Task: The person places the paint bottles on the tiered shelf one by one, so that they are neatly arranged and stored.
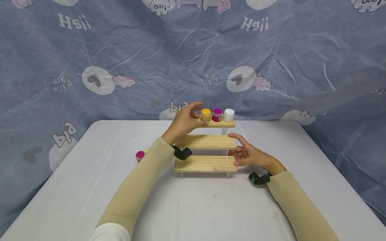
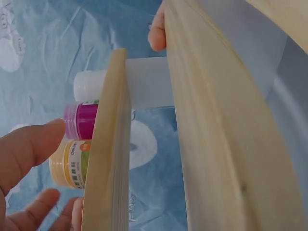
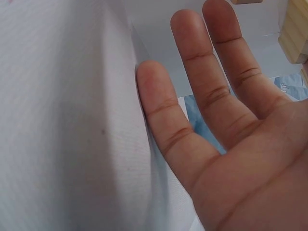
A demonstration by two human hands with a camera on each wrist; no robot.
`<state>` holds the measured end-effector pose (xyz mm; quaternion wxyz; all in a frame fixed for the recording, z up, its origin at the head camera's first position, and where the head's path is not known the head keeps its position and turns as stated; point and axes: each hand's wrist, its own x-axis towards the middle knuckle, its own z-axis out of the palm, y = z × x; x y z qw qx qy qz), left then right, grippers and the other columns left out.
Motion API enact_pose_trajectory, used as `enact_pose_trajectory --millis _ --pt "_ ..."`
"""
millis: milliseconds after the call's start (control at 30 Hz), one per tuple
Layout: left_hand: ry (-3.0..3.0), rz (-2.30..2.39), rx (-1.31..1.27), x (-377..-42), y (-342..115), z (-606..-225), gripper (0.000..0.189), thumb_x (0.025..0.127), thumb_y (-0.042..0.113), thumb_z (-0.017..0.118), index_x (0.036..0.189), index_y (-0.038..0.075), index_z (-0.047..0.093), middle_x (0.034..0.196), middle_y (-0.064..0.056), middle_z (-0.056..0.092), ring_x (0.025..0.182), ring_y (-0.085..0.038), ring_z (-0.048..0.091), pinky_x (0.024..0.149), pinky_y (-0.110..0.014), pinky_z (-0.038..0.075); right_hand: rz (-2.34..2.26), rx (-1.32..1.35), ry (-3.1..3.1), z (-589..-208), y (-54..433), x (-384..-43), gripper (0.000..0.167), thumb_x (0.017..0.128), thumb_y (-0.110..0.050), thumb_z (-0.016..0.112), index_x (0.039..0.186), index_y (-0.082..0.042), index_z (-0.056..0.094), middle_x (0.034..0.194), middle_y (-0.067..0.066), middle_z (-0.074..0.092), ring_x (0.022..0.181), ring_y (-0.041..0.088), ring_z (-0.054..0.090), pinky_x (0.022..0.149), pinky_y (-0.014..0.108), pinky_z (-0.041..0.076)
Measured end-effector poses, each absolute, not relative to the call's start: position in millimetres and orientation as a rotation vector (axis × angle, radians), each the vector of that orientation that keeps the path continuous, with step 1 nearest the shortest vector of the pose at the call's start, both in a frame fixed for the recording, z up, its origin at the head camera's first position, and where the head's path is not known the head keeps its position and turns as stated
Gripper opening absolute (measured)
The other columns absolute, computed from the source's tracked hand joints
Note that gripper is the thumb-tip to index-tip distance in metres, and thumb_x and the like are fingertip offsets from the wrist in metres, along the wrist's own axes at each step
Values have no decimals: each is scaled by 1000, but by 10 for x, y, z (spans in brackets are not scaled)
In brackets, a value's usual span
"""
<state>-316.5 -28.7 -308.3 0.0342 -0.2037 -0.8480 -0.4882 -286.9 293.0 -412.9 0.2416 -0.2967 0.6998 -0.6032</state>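
A three-tier wooden display stand (image 1: 208,142) with white supports stands on the table. On its top tier sit a yellow paint jar (image 1: 206,115), a magenta paint jar (image 1: 217,115) and a white paint jar (image 1: 229,115) in a row. My left hand (image 1: 184,121) is at the top tier's left end, its spread fingers and thumb about the yellow jar; in the left wrist view gaps show around that jar. At the stand's right side, my right hand (image 1: 251,155) touches the middle tier with the index finger and the lowest with the thumb. The right wrist view shows three extended fingers (image 3: 202,72).
Left of the stand, another magenta jar (image 1: 140,155) and a yellow-topped item (image 1: 147,151) are partly hidden by the left forearm. A white cloth covers the table (image 1: 211,207). Behind it hangs a blue-grey printed curtain (image 1: 169,67).
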Motion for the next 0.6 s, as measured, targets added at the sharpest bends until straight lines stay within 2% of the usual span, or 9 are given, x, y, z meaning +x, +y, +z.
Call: enact_pose_trajectory --millis 267,433,600 --pt "-2376 -1650 -727 -3030 -477 -3182 56 96 12 83 149 8 63 148 -8 65 133 -26 61 110 -40 50 -1650 -817 1904 -4155 2936 -2888 100 96 6 75 166 -36 19 127 12 68 112 22 68 95 32 60" --pt "-2306 -1624 -769 -2901 -600 -3233 46 98 10 82 142 6 68 141 -11 70 132 -25 61 112 -42 48 -1649 -809 1909 -4151 2938 -2888 100 96 5 76 166 -37 19 127 12 68 112 23 68 95 32 60" --pt "-2279 -1570 -813 -2776 -785 -3303 41 99 7 78 139 3 69 136 -14 72 128 -28 65 108 -46 50 -1644 -814 1919 -4144 2937 -2889 101 96 5 76 167 -37 18 125 12 68 110 21 68 94 31 60"
